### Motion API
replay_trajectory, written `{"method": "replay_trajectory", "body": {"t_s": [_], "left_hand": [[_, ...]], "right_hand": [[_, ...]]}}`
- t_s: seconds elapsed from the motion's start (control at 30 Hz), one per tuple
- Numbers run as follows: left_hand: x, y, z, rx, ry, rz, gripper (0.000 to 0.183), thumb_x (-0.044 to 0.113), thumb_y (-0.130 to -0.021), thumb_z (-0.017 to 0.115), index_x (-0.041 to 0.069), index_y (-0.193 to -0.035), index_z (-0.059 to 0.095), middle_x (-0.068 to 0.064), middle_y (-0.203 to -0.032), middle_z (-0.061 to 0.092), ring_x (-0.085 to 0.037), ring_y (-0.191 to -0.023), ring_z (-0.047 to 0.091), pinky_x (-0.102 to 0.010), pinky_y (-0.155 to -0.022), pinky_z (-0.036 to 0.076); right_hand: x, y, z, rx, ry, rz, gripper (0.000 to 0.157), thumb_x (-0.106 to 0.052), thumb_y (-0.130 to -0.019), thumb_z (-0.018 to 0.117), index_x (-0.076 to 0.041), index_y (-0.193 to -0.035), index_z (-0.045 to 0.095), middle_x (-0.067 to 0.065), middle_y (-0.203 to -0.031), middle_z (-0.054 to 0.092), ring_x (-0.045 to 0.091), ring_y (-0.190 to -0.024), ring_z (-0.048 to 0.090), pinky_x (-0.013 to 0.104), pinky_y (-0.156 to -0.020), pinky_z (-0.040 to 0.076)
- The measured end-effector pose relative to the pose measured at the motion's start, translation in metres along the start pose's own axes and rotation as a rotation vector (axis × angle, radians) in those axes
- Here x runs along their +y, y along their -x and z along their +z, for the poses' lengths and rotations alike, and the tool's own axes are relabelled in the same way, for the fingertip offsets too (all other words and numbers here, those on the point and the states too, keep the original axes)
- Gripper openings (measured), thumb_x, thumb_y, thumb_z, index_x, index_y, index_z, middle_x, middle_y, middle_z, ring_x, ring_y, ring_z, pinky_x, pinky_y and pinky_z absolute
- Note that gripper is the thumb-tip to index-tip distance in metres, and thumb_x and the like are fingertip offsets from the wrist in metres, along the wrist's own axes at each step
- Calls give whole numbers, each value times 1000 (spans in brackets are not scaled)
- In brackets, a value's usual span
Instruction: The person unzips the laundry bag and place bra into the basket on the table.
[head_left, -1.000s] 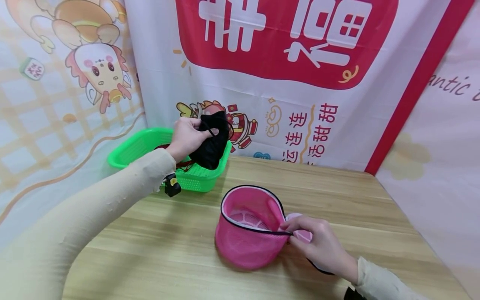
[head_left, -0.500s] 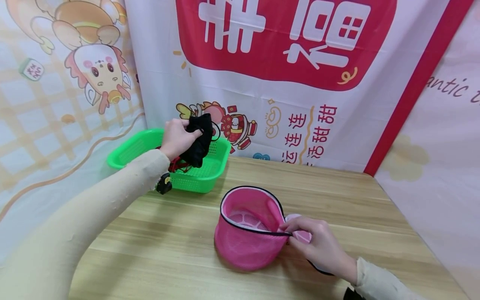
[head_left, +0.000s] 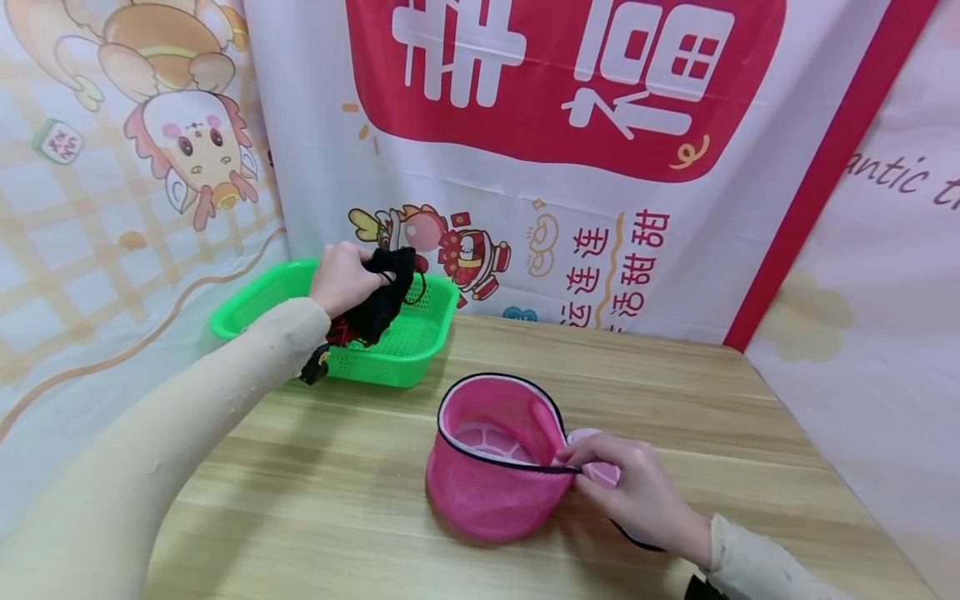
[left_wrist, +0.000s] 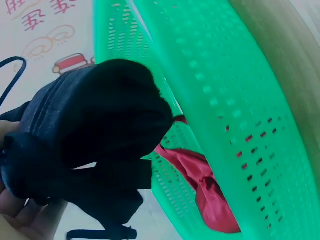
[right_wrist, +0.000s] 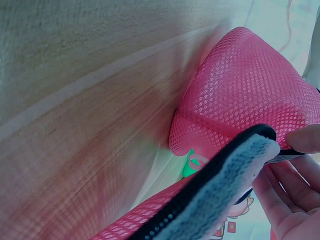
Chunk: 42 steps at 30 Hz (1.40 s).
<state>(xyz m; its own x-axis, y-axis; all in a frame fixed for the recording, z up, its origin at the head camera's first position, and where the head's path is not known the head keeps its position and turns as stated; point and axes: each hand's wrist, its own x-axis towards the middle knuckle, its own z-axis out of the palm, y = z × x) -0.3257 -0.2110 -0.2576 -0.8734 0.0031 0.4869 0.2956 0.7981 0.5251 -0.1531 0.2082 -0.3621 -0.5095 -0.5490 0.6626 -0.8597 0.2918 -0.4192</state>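
Note:
My left hand (head_left: 343,277) pinches a black garment (head_left: 381,304) that hangs above the green basket. Thin black straps or cords dangle from the cloth, and its exact kind is unclear as it is folded over itself. In the left wrist view, a shiny red garment (left_wrist: 215,205) with thin straps lies inside the basket (left_wrist: 200,60). A pink mesh laundry bag (head_left: 495,504) stands upright on the table with its round mouth open. My right hand (head_left: 641,492) pinches its black-and-white zipper edge. The lid flap is mostly hidden behind that hand.
The wooden table (head_left: 337,500) meets a printed cloth backdrop (head_left: 540,183) at the back. More printed cloth (head_left: 165,192) closes off the left side. The green basket stands at the back left, behind the laundry bag.
My left hand has moved left and slightly down with the black garment, which now hangs lower over the basket. The right hand and laundry bag stay in place.

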Motion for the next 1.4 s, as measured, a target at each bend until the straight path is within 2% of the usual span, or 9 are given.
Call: {"method": "replay_trajectory", "body": {"t_s": [0.17,0.3,0.43,0.6,0.8,0.93,1.1,1.23,1.4], "left_hand": [[-8,-4,0,-67,-83,12,25,26,-81,80,6,-96,78,-15,-93,72,-30,-75,64,-46,-68,53],[-15,-7,-3,-92,-128,20,21,24,-81,80,6,-90,77,-15,-89,71,-31,-74,62,-47,-63,52],[-21,-10,-4,-141,-144,27,18,19,-80,78,5,-92,77,-13,-90,70,-30,-73,61,-45,-63,51],[-29,-14,0,-233,-182,91,11,13,-84,73,5,-91,76,-12,-89,69,-28,-70,57,-42,-63,48],[-38,-17,7,-306,-224,151,9,14,-87,73,7,-82,73,-8,-80,68,-25,-65,56,-42,-66,49],[-42,-20,11,-382,-225,171,8,15,-85,74,8,-84,74,-4,-77,68,-23,-63,56,-40,-65,49],[-45,-21,16,-503,-221,177,10,16,-83,77,10,-90,76,-3,-81,69,-22,-69,60,-41,-69,52],[-49,-20,22,-576,-234,194,10,15,-82,78,10,-91,77,-1,-84,70,-20,-74,62,-39,-72,52],[-48,-14,26,-667,-224,183,11,10,-83,78,8,-94,77,-3,-88,71,-22,-79,64,-35,-69,50]], "right_hand": [[-1,0,-1,-18,-14,44,33,7,-78,75,-21,-96,71,0,-101,71,23,-100,66,21,-91,48],[-2,-1,-1,-13,-10,22,35,8,-77,76,-21,-95,70,-1,-101,71,23,-100,66,21,-90,49],[-1,0,-1,-8,-6,16,35,9,-76,75,-20,-95,70,0,-101,71,23,-99,66,20,-90,49],[0,0,-1,-19,-12,52,31,7,-78,75,-19,-94,71,1,-101,71,24,-101,66,21,-91,48],[1,1,1,-11,-10,30,32,7,-77,76,-19,-94,70,2,-101,71,26,-100,66,21,-92,48],[2,1,2,-5,-14,3,35,9,-75,76,-19,-95,70,2,-100,71,27,-99,66,21,-91,48],[2,-2,2,-3,-28,-18,38,11,-75,75,-20,-95,69,0,-101,71,28,-99,66,22,-90,49],[1,-2,3,-8,-36,-9,38,11,-76,75,-21,-96,70,0,-101,71,28,-100,66,22,-90,49],[1,-1,4,-10,-29,13,38,10,-76,76,-22,-96,70,0,-102,70,27,-100,66,22,-91,49]]}}
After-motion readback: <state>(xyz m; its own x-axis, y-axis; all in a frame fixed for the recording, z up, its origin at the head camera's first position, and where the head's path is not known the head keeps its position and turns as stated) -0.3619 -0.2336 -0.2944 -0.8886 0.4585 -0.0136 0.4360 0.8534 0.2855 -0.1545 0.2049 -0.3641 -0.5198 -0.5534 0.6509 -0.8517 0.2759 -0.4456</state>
